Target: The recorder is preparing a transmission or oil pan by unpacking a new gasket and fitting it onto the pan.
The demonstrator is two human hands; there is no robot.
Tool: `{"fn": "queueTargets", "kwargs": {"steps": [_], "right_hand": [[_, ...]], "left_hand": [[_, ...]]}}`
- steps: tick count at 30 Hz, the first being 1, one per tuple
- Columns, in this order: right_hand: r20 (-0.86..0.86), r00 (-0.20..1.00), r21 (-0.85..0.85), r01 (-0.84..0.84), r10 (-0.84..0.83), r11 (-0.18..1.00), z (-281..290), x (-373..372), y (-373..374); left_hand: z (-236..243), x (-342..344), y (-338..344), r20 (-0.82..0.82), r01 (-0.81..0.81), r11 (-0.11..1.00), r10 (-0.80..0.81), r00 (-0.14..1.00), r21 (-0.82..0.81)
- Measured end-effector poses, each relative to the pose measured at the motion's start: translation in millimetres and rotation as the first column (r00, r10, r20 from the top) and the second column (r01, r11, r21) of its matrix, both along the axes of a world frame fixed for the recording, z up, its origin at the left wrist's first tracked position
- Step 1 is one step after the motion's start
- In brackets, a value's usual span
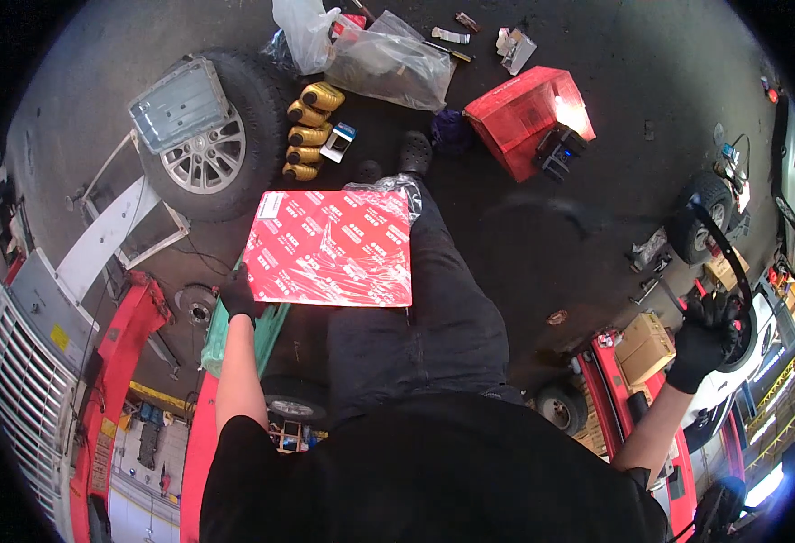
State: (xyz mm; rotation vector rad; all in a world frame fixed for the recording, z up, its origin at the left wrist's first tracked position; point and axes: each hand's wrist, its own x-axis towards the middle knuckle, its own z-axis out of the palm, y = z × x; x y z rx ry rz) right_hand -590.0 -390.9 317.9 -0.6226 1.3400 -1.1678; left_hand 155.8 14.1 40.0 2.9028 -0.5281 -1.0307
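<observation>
My left hand [239, 294], in a black glove, is closed on the left edge of a flat red box [329, 249]. The box has white print, is wrapped in clear plastic and lies level in front of my legs. Green plastic wrapping [243, 339] shows beneath that hand and forearm; whether the hand also touches it I cannot tell. Far out to the right, my right hand [707, 339], gloved too, is closed around a thin black curved strip [732, 249]. The strip arcs up past the fingers, and its exact kind does not show.
A wheel with tire [203, 158] carries a grey metal pan [180, 104]. Several gold bottles [307, 136] stand beside it. Ahead lie clear plastic bags [388, 68] and an opened red box [528, 113]. Red lift parts [126, 344] flank me, with a cardboard box [643, 348] at right.
</observation>
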Motion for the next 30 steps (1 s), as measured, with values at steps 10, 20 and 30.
{"fn": "queueTargets", "kwargs": {"steps": [10, 20, 30], "right_hand": [[-0.163, 0.717, 0.609, -0.467, 0.678, 0.641, -37, 31, 52], [-0.131, 0.619, 0.743, -0.456, 0.775, 0.490, -50, 86, 73], [0.167, 0.695, 0.674, -0.598, 0.700, 0.434, -101, 125, 87]], "left_hand": [[-68, -34, -120, -0.008, 0.186, 0.914, -0.202, 0.979, -0.361], [-124, -103, -361, 0.048, 0.078, 0.667, -0.063, 0.997, -0.741], [-215, -102, -401, 0.205, 0.456, 0.635, -0.430, 0.879, -0.623]]}}
